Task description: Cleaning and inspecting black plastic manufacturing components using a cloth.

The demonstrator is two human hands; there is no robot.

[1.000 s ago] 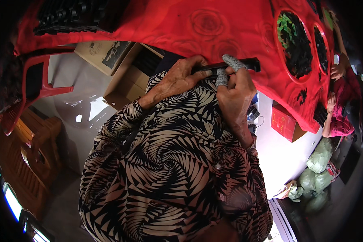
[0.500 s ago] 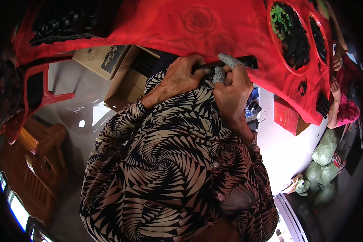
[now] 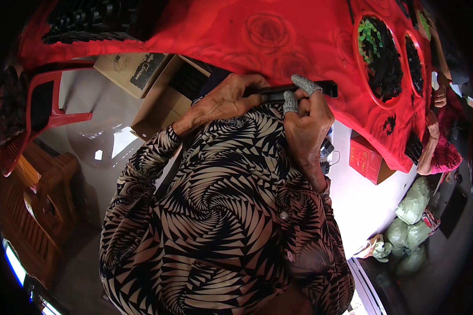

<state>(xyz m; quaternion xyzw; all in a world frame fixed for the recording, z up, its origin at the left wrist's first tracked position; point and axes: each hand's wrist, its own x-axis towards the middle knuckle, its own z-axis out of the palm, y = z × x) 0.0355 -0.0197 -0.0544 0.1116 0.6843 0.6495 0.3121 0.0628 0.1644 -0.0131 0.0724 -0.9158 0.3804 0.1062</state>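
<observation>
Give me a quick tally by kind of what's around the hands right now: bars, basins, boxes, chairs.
Long black bar, held by the left hand and right hand: 1
Round red basins of small parts on the red cloth: 2
Open brown cardboard boxes on the floor: 2
Small red box: 1
Red plastic chair: 1
Total: 7

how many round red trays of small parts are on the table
2. One tray sits on the red cloth at upper right, holding black and green parts; a second tray lies just right of it. More may be hidden past the rim.
</observation>
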